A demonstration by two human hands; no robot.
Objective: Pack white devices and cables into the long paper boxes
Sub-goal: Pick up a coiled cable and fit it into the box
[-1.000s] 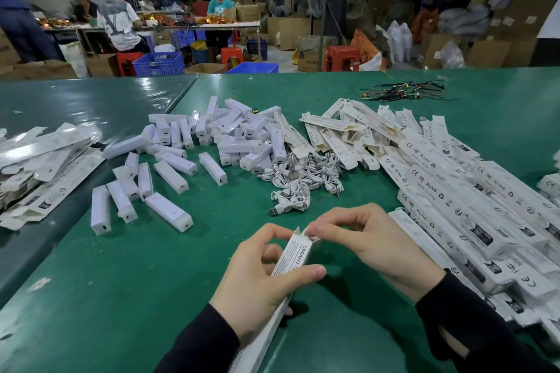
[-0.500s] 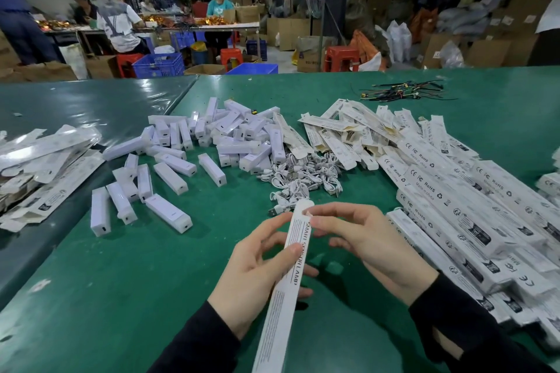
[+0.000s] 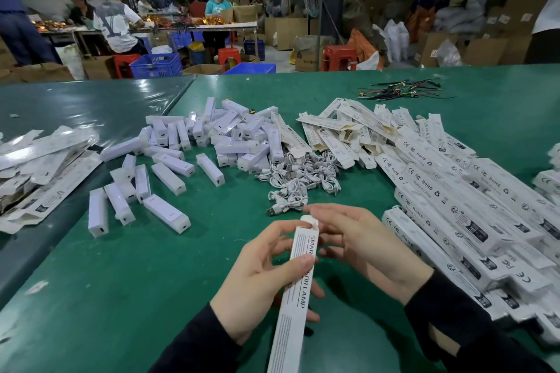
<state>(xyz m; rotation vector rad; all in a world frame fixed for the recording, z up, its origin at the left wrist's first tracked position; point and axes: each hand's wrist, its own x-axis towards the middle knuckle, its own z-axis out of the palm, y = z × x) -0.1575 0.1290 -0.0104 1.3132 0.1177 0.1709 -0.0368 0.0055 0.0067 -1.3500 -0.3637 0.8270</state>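
Note:
My left hand grips a long white paper box printed "SMART SENSOR LAMP", thumb across its front. The box points away from me, its far end near my right hand. That hand's fingers work at the box's top flap. Loose white devices lie in a heap beyond, to the left of centre. A tangle of white cables sits just past my hands. Filled and flat long boxes are piled on the right.
Flattened empty boxes lie at the left on the green table. A bundle of dark wires lies at the far right. Other people sit at a table in the background among cartons, blue crates and red stools.
The box has turned from lying tilted under my left hand to standing along my view with its printed face up. My right hand has shifted to the far flap.

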